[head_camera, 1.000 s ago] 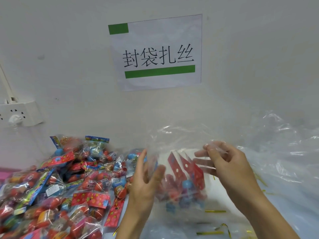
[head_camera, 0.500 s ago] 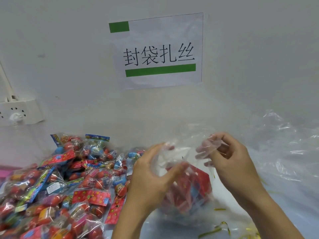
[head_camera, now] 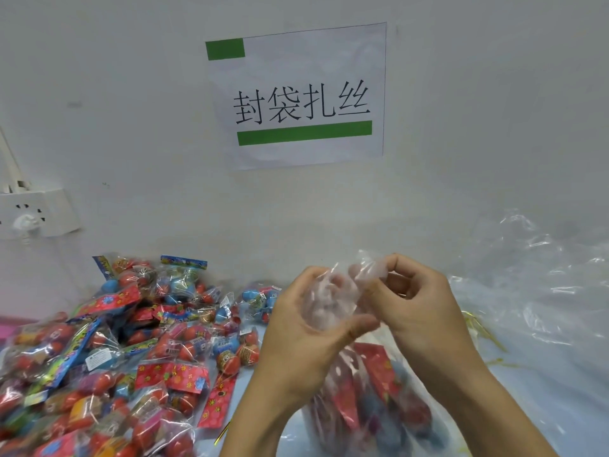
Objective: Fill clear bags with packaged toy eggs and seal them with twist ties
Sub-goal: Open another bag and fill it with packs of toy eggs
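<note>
A clear bag [head_camera: 372, 400] holding several packaged toy eggs hangs in front of me, its red and blue packets showing through the plastic. My left hand [head_camera: 303, 338] grips the gathered neck of the bag, thumb across the front. My right hand [head_camera: 418, 311] pinches the bunched top of the neck [head_camera: 346, 285] beside it. A heap of packaged toy eggs [head_camera: 125, 351] covers the table to the left. Thin gold twist ties [head_camera: 484, 331] lie on the right behind my right wrist, and one [head_camera: 222, 432] lies near my left forearm.
A pile of empty clear bags [head_camera: 540, 291] fills the right side of the table. On the wall ahead hangs a paper sign [head_camera: 296, 97] with green bars. A white power socket [head_camera: 36, 212] sits on the wall at far left.
My hands have come together and gathered the open bag mouth into a bunched neck. The bag has swung lower and nearer, hanging below my hands.
</note>
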